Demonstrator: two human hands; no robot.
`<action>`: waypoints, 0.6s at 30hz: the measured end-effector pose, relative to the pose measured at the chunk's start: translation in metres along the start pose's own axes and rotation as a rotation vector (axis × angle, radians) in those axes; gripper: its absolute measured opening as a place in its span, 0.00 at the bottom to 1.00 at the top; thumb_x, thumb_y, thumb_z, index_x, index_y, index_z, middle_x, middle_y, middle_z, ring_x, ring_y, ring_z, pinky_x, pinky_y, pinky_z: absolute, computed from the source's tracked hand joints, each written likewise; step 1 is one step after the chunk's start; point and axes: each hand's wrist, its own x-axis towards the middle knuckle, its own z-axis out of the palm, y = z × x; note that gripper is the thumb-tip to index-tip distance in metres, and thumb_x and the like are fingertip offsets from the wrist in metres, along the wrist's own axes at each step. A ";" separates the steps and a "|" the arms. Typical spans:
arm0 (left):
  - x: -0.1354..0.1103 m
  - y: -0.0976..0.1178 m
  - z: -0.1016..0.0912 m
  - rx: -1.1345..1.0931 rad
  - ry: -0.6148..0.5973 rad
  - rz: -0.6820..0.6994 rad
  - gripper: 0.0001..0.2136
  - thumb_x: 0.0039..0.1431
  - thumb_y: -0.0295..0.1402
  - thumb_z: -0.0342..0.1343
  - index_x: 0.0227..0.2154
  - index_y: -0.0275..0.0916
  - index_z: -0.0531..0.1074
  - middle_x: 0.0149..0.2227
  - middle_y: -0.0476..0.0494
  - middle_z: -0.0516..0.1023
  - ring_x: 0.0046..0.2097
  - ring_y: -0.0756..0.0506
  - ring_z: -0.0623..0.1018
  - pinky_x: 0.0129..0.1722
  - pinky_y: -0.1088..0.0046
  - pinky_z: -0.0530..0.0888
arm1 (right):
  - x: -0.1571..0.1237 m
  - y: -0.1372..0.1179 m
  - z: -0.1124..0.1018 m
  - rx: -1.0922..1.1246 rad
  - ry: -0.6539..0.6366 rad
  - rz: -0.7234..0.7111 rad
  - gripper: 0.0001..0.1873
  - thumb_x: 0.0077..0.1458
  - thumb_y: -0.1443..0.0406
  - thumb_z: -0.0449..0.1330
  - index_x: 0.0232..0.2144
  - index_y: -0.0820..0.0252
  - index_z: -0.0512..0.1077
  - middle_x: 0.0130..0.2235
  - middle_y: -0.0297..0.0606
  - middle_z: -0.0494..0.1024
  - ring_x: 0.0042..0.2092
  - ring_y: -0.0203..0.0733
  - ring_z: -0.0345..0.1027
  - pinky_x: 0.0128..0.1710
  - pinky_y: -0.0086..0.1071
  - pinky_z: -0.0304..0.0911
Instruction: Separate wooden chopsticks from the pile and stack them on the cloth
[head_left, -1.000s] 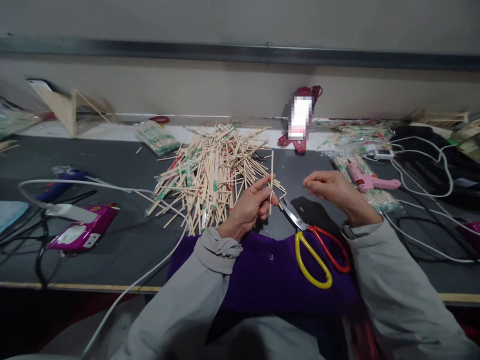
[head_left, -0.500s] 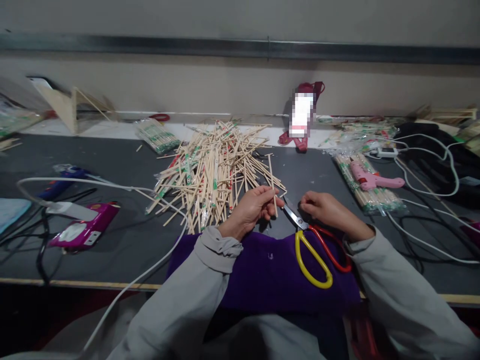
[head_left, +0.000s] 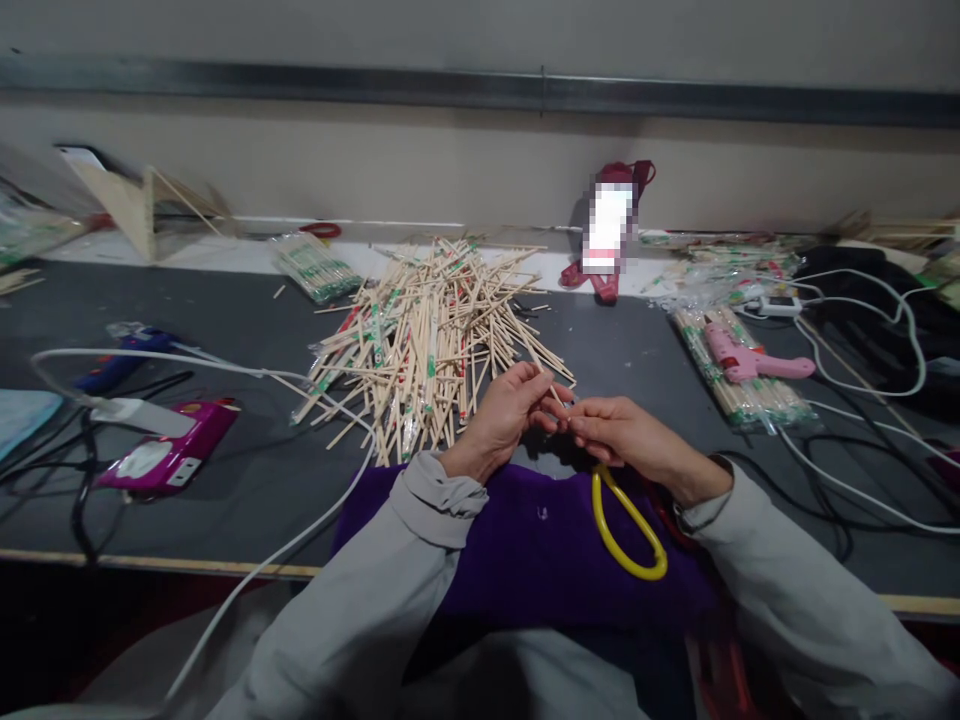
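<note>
A wooden chopstick [head_left: 535, 354] slants up and away from my left hand [head_left: 514, 408], which is closed round it near its lower end. The thumb and fingers of my right hand [head_left: 628, 432] are pinched together at that same lower end, touching my left fingertips. Just beneath my right hand, scissors lie on a purple cloth [head_left: 517, 530] over my lap; their yellow handle [head_left: 626, 535] shows, while the blades and most of the red handle are hidden. Beyond my hands spreads a loose heap of chopsticks [head_left: 427, 340], some with green and red wrappers.
A pink glue gun [head_left: 754, 355] rests on a packet of chopsticks [head_left: 724, 385] at the right. Another packet [head_left: 319, 268] lies behind the heap. Leftward are a magenta power strip [head_left: 176, 455], a blue glue gun [head_left: 124, 360] and a white cable [head_left: 352, 480]. A phone [head_left: 609, 225] leans at the back.
My right hand has moved left to meet my left hand at the chopstick's lower end, covering the scissor blades. The chopstick now tilts more towards my right hand.
</note>
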 end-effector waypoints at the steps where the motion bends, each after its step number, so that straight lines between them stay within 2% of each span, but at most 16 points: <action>1: 0.000 0.000 0.000 -0.002 -0.013 -0.002 0.06 0.63 0.30 0.53 0.32 0.34 0.64 0.29 0.45 0.77 0.22 0.53 0.77 0.18 0.83 0.70 | 0.000 0.001 -0.002 0.019 -0.012 0.005 0.16 0.53 0.54 0.62 0.32 0.64 0.71 0.25 0.29 0.65 0.20 0.24 0.50 0.16 0.24 0.40; 5: -0.001 -0.001 0.000 0.008 -0.054 -0.004 0.06 0.63 0.31 0.52 0.33 0.33 0.65 0.28 0.45 0.77 0.23 0.53 0.77 0.19 0.84 0.70 | -0.003 0.002 -0.007 0.077 -0.072 0.007 0.15 0.54 0.56 0.62 0.35 0.65 0.73 0.27 0.32 0.69 0.19 0.24 0.51 0.15 0.24 0.41; 8: -0.001 -0.002 -0.001 0.013 -0.071 -0.002 0.07 0.63 0.32 0.53 0.33 0.33 0.65 0.27 0.45 0.77 0.22 0.53 0.77 0.19 0.84 0.70 | -0.005 0.000 -0.006 0.062 -0.067 0.004 0.13 0.54 0.58 0.61 0.34 0.65 0.72 0.27 0.31 0.69 0.19 0.24 0.51 0.15 0.24 0.41; 18: -0.002 -0.003 0.002 0.043 -0.110 -0.036 0.08 0.63 0.33 0.53 0.32 0.34 0.65 0.22 0.47 0.76 0.21 0.52 0.76 0.19 0.84 0.70 | -0.005 0.001 -0.001 -0.152 -0.021 0.001 0.11 0.53 0.59 0.57 0.30 0.64 0.70 0.22 0.27 0.63 0.16 0.24 0.48 0.15 0.24 0.39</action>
